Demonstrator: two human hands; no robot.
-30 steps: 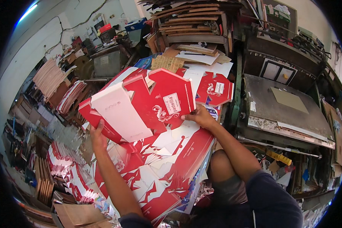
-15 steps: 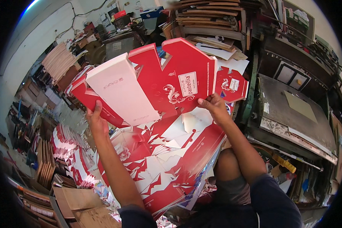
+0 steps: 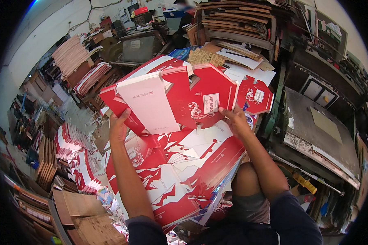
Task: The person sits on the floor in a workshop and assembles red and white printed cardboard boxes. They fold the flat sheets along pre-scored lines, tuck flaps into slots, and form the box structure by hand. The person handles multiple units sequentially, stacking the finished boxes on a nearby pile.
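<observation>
Between my two hands I hold up a thick stack of die-cut carton blanks [image 3: 184, 100], red with a pale pink panel and white swirl print. My left hand [image 3: 119, 125] grips its lower left edge, thumb on the front. At the right edge, my right hand [image 3: 235, 121] pinches the stack with the thumb in front; its other fingers are partly hidden behind. Below the stack lies a pile of red and white printed sheets [image 3: 216, 163] with torn-looking scraps on it. A smaller heap of matching red blanks [image 3: 255, 96] rests just beyond my right hand.
Cutting machinery with a flat metal bed [image 3: 315, 130] stands at the right. Stacked boards [image 3: 235, 24] fill a rack at the back. Red and white scraps [image 3: 81, 163] are heaped on the left, near brown boards [image 3: 86, 212]. A yellow-handled bar [image 3: 304, 183] sticks out below the machine.
The stack of carton blanks has come down and tilted back somewhat, with both hands still on it. More of the sheets behind its top edge now shows. The view has shifted slightly.
</observation>
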